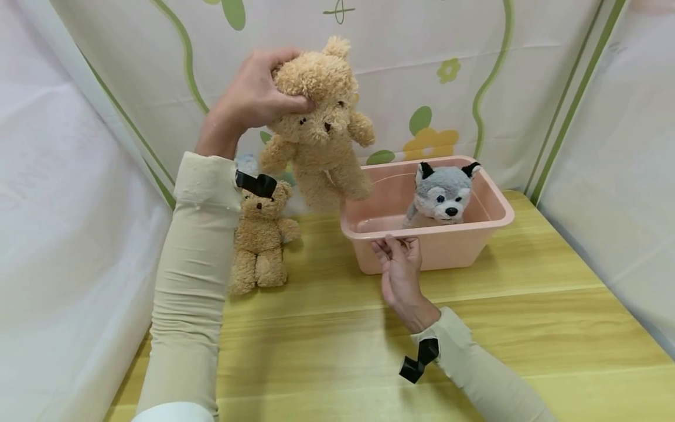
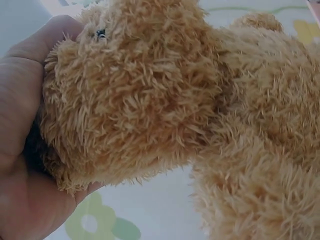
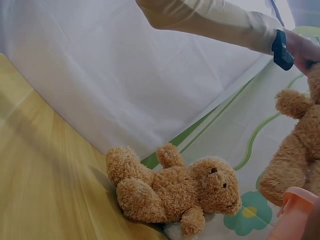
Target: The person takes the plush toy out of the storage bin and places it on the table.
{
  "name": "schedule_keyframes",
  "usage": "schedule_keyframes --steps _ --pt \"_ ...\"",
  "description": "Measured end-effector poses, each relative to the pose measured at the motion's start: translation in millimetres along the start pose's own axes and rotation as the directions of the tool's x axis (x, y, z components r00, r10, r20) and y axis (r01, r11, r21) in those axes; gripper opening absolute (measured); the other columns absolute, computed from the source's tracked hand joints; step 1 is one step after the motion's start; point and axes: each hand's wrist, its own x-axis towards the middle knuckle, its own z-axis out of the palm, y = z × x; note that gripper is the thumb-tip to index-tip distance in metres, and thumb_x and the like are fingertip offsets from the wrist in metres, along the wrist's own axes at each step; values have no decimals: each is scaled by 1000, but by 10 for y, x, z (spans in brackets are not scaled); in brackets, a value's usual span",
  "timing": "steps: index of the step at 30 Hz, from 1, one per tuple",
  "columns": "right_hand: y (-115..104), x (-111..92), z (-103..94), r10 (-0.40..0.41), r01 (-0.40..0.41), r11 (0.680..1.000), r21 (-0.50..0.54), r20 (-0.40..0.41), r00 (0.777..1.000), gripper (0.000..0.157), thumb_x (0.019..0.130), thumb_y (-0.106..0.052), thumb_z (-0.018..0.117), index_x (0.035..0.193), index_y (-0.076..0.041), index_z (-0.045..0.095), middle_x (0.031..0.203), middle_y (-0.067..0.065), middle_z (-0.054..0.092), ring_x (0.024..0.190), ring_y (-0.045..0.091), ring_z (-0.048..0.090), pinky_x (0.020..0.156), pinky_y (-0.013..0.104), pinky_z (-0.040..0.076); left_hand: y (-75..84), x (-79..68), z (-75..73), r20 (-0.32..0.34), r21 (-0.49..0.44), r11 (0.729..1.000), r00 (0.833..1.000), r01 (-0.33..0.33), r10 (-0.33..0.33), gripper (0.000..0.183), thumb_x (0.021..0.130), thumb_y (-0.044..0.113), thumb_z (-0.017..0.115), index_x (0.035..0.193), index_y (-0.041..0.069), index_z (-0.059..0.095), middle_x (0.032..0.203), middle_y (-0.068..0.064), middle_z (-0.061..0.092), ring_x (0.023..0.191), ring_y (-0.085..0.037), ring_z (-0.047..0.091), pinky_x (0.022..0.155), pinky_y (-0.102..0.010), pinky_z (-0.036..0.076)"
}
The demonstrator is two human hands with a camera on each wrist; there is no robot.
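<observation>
My left hand (image 1: 263, 88) grips a light tan teddy bear (image 1: 324, 155) by its head, holding it up in the air beside the left end of a pink plastic tub (image 1: 448, 249). In the left wrist view the bear's furry head (image 2: 135, 95) fills the palm, thumb on one side. My right hand (image 1: 402, 266) pinches the tub's near rim with curled fingers. Inside the tub sits a grey and white husky plush (image 1: 445, 193), its lower body hidden by the near wall. A second, browner teddy bear (image 1: 259, 240) is on the table left of the tub, partly behind my left wrist.
A wood-grain table (image 1: 327, 351) carries everything. Behind it hangs a white cloth (image 1: 390, 76) with green vines and flowers, and plain white cloth walls it in on both sides. Something pale blue (image 1: 246, 164) shows behind the browner bear, mostly hidden.
</observation>
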Motion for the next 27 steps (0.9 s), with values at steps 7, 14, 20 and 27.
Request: schedule_keyframes --steps 7,14,20,27 --pt "-3 -16 6 13 -13 1000 -12 -15 1000 14 98 2 54 94 -10 47 89 1 57 75 13 63 77 26 58 -197 -66 -65 -9 59 994 996 87 -87 63 84 17 77 142 19 52 132 -3 58 109 -14 55 89 -26 48" --pt "-17 -23 1 8 -8 999 -33 -6 1000 14 99 1 52 95 -11 47 90 1 57 77 12 63 79 27 58 -312 -144 -212 -43 16 991 990 136 -135 60 84 16 77 139 20 55 128 -3 59 106 -14 55 84 -23 46" --pt "-29 -22 -4 0 0 999 -38 -8 1000 15 99 2 51 95 -12 47 92 2 56 78 13 62 81 27 57 -402 -161 -258 -33 132 975 984 178 -175 71 84 20 77 148 18 46 145 -5 51 127 -16 49 104 -29 42" --pt "-28 -23 -5 1 -1 999 -44 -1 1000 13 99 0 52 97 -11 45 92 2 56 79 13 62 81 27 57 -556 -136 -199 37 137 967 974 215 -222 85 84 17 77 155 13 31 162 -3 29 149 -21 24 123 -38 18"
